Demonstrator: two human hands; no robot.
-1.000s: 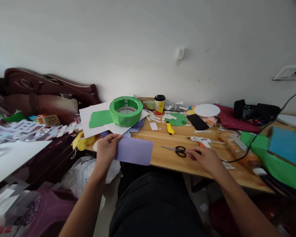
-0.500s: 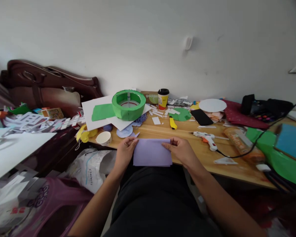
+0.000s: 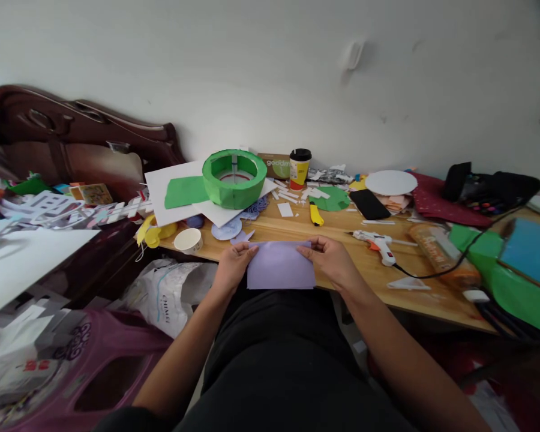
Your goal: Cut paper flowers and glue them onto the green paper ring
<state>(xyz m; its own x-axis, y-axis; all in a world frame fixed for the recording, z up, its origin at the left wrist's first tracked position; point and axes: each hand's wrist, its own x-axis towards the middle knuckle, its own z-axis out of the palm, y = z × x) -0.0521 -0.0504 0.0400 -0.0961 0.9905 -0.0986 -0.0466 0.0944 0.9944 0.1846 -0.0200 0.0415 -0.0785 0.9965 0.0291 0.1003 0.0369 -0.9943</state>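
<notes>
Out there I have the purple paper (image 3: 281,269) pinched by both far corners — left grip (image 3: 234,263) at its left, right grip (image 3: 329,259) at its right — the sheet stretching nearer than either, over the front edge of the desk (image 3: 279,229)

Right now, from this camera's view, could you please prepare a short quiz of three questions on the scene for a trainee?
1. True or false: the left hand and the right hand both hold the rectangular purple paper.
2. What lies directly under the round green ring?
A) white sheets
B) the yellow-and-red cup
C) the round white disc
3. Fill in: the white-and-orange plastic glue gun has a ____ cord.

Key: 1 true; 2 A; 3 black.
</notes>
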